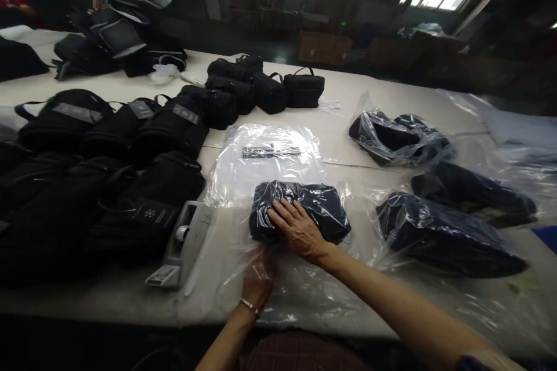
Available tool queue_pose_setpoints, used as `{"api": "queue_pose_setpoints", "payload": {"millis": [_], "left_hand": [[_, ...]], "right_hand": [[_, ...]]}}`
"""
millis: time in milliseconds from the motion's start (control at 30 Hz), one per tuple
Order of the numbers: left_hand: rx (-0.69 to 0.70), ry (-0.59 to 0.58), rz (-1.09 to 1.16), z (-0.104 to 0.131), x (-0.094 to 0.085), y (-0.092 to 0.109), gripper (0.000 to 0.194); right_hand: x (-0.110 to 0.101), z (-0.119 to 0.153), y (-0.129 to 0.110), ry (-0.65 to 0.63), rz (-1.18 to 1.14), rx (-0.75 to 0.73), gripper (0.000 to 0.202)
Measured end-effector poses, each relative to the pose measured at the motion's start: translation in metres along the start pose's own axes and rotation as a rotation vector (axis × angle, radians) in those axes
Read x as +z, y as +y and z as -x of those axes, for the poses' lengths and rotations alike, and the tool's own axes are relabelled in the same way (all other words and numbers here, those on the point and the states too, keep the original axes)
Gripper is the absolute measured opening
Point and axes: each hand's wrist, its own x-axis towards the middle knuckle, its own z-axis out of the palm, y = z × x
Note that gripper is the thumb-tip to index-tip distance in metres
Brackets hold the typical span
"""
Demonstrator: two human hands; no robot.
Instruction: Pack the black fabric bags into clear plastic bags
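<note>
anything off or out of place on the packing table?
Nothing stands out. The right hand presses flat on a dark bag in a plastic sleeve; the left hand is under the loose film. The tape dispenser sits upright beside it.

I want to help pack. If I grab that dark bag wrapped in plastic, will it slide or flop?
Probably slippery: the clear plastic bag looks shiny and loose. The dark bag inside dents under the right hand, so it is likely soft and floppy. It lies flat, so it likely won't roll.
</note>
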Motion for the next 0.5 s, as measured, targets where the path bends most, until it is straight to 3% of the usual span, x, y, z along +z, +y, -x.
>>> {"api": "queue_pose_setpoints", "payload": {"millis": [100,200,267,333,400,467,500], "left_hand": [[0.054,0.089,-0.106,-0.012,0.002,0.003,0.054],[0.119,0.073,-0.201,-0.011,0.009,0.006,0.053],[0.188,0.006,-0.242,-0.006,0.018,0.009,0.047],[0.295,-0.096,-0.258,-0.003,0.028,0.015,0.043],[0.426,-0.211,-0.253,-0.005,0.038,0.028,0.046],[0.621,-0.264,-0.317,-0.012,0.045,0.048,0.054],[0.736,-0.234,-0.386,-0.016,0.047,0.060,0.055]], "right_hand": [[0.002,-0.010,0.006,0.015,-0.008,0.053,0.071],[-0.022,-0.006,0.009,0.032,-0.120,0.013,0.074],[-0.042,0.011,0.020,0.136,-0.229,0.039,0.064],[-0.055,0.038,0.043,0.382,-0.333,0.293,0.052],[-0.058,0.068,0.073,0.641,-0.512,0.762,0.057],[-0.050,0.093,0.104,0.726,-0.765,1.163,0.068],[-0.043,0.101,0.116,0.692,-0.898,1.266,0.069]]}}
